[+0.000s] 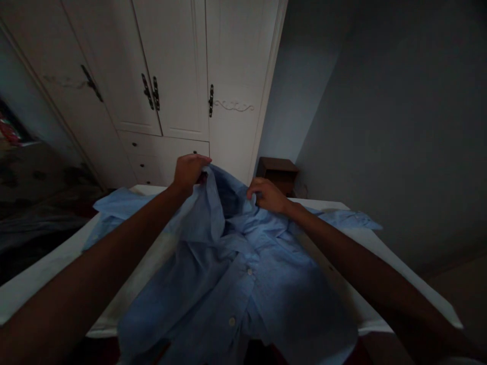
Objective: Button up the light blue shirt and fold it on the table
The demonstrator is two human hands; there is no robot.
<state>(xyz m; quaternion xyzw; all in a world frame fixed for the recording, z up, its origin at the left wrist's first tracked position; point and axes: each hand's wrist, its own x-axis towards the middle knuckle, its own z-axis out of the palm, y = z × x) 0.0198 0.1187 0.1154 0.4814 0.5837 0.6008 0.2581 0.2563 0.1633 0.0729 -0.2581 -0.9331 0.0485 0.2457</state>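
Note:
A light blue button-up shirt lies front side up, its lower part hanging over the near edge of a white table. My left hand is closed on the shirt at the collar's left side and holds it raised. Pinched in my right hand is the collar area on the other side. Between the two hands the neck opening gapes. White buttons run down the middle of the front. One sleeve spreads out to the left, partly hidden by my left forearm; the other sleeve stretches right, past my right forearm.
The white table is beneath the shirt. Behind it stands a white wardrobe with dark handles and drawers. A small brown cabinet is in the corner by the grey wall. Dark, unclear items lie at the left.

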